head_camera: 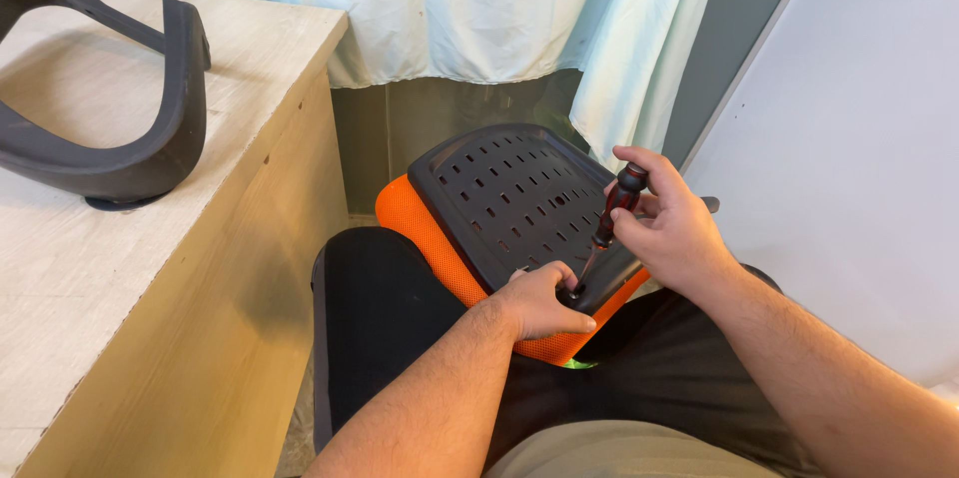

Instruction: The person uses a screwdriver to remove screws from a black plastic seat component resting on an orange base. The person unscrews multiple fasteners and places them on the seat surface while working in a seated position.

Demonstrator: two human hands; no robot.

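Now, starting at your far left, a dark curved chair armrest (120, 128) lies on the pale wooden surface (200, 268), well away from both hands. Moving in, your left hand (544, 303) rests on the near edge of the black perforated seat plate (509, 193), which sits over an orange mesh cushion (430, 238) propped on your lap. Its fingers (559, 278) are curled narrow, pinching around the screwdriver tip right where it meets the plate, steadying it there. Further right, your right hand (669, 228) wraps the dark red screwdriver (609, 218) handle, fingers closed round it in a firm grip. The tool's long axis slants from the handle, up and to the right, down and leftward to the tip at your left fingers. So the tip lies directly under your left hand, the handle in your right; the hands sit close together. Behind hangs a pale curtain (450, 8), with a white board (859, 158) at far right.
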